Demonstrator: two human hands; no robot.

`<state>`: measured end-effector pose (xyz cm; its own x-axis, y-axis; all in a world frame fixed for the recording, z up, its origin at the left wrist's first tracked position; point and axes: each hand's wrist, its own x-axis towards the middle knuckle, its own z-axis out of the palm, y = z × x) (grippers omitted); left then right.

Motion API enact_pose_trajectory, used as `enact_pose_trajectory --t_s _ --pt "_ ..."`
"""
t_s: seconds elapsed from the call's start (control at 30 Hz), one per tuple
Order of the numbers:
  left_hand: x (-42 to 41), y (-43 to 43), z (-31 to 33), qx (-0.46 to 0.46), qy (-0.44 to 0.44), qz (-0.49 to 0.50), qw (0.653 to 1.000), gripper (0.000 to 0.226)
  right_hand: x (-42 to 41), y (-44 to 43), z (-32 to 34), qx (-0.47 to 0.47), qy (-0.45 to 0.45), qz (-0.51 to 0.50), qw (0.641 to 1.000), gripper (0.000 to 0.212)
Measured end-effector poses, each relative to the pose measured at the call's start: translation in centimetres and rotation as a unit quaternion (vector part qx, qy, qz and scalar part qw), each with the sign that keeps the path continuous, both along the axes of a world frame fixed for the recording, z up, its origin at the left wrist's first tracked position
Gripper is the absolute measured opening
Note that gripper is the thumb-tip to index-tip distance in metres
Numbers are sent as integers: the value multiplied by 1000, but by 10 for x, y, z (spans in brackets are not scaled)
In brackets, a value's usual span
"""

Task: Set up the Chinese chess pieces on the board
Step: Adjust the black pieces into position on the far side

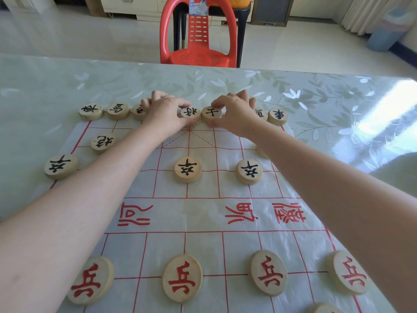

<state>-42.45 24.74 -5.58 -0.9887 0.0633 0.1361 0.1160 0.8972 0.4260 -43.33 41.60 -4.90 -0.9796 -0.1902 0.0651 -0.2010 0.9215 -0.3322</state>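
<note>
Left hand (pixel 165 110) pinched black general piece (pixel 190 112); right hand (pixel 235 112) pinched advisor piece (pixel 211 113) beside it. Back-row pieces (pixel 138 110) under both hands partly hidden; another piece (pixel 261 152) mostly behind right forearm (pixel 316 177).

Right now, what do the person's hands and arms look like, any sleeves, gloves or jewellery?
Both are bare. The left hand and right hand wear no gloves, and no ring shows on either. The left forearm and right forearm carry no sleeve, watch or bracelet anywhere in view.
</note>
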Motion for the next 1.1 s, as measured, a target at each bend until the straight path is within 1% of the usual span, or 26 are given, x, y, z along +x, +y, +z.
enact_pose_trajectory --t_s 0.13,0.27,0.43,0.53,0.67,0.83,1.0,1.1 --pt "1 1 0 7 -21 9 1000 49 2 0 -1 -11 -3 -5 1000 55" --pt "3 2 3 15 -19 16 1000 47 4 -2 1 -9 -9 -9 1000 55" --pt "6 -1 3 14 3 -10 1000 55 5 -3 3 -4 -17 -15 1000 60" --pt "6 -15 5 47 13 12 999 64 8 -8 5 -37 -12 -12 999 62" --pt "11 -51 11 -2 32 41 999 61 6 -25 11 -89 -17 10 996 53" --pt "15 -86 10 -7 28 73 997 57 5 -58 15 -87 -39 50 994 54" --pt "13 -96 8 -2 18 57 998 55 6 -75 16 -87 -58 62 993 52" --pt "13 -93 12 7 13 48 999 53 2 -82 15 -56 -58 83 993 55"
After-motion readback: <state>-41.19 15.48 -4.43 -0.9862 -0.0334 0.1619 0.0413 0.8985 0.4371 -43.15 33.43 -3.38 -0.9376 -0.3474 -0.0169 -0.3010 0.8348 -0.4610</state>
